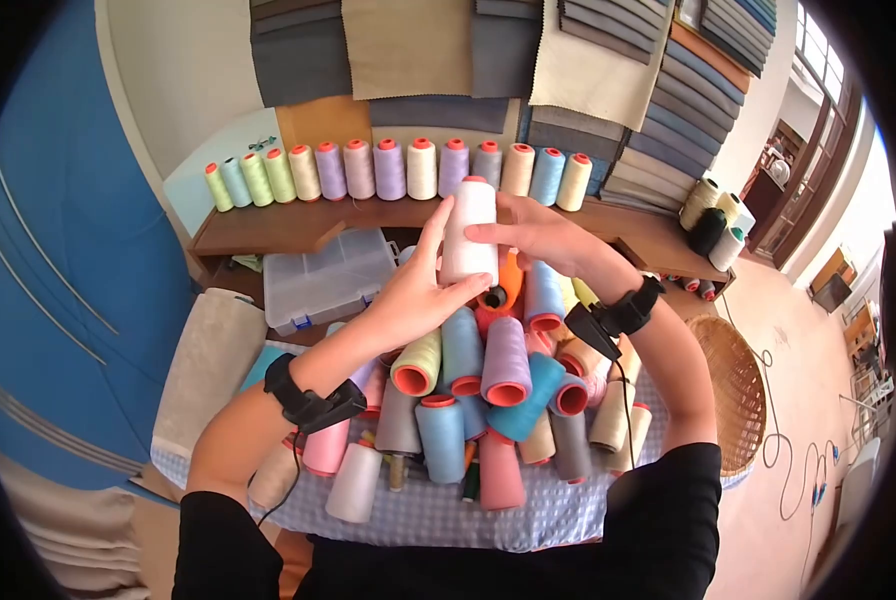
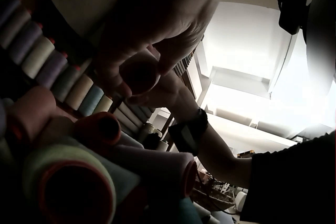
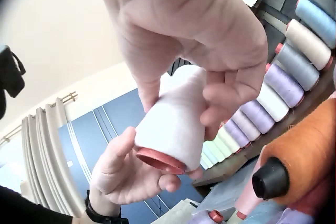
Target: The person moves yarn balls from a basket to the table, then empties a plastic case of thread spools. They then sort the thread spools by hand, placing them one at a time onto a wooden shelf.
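Checked cloth (image 1: 558, 522) spreads before you beneath heaped thread cones (image 1: 508, 355), a wicker basket (image 1: 738, 400) at right. Above the heap, your left hand (image 1: 418, 290) grips the white cone (image 1: 471, 254) low, your right hand (image 1: 548, 235) higher, forearms angled inward. Beyond sit a translucent case (image 1: 323, 272), contents unclear, and a shelf (image 1: 258, 228) with upright cones (image 1: 422, 170).

The left arm (image 1: 236, 440) and right arm (image 1: 680, 390) are being held toward the far side, left hand (image 1: 423, 290) and right hand (image 1: 546, 238) being curved close together.
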Demonstrator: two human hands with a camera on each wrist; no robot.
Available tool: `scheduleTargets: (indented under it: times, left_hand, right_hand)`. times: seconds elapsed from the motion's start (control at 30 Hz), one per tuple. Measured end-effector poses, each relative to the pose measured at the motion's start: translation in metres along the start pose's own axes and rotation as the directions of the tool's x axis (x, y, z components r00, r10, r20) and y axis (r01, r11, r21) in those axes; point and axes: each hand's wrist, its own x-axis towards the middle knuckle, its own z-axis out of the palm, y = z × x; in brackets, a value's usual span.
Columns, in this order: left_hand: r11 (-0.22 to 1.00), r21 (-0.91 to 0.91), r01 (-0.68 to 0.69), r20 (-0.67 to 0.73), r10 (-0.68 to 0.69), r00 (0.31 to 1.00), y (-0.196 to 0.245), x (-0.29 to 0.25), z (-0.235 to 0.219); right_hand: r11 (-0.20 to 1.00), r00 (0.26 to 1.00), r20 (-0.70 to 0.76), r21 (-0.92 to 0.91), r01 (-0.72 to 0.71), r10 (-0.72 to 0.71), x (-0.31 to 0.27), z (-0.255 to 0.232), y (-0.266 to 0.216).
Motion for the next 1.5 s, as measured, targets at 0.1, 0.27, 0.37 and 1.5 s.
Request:
scheduleTargets:
  times: [0.1,0.27,0.37,1.5]
  left_hand:
    - [0.996,0.067,-0.063,-0.006,0.064,0.998,-0.014,-0.001,-0.002]
    - [0.934,0.352,0.061,0.095,-0.101,0.99,0.022,-0.04,-0.014]
    - [0.908,0.372,0.19,0.191,-0.276,0.942,0.027,-0.061,-0.03]
    - [0.884,0.307,0.353,0.213,-0.425,0.88,0.035,-0.109,-0.046]
  right_hand:
    - [0.998,0.997,-0.067,0.028,0.052,-0.05,-0.005,-0.01,0.01]
    - [0.996,0.832,-0.554,-0.088,-0.017,-0.035,0.009,-0.09,0.075]
    - [0.982,0.726,-0.688,-0.122,-0.143,0.02,0.019,-0.144,0.127]
    - [0.867,0.893,-0.362,-0.313,-0.387,0.267,-0.03,-0.131,0.118]
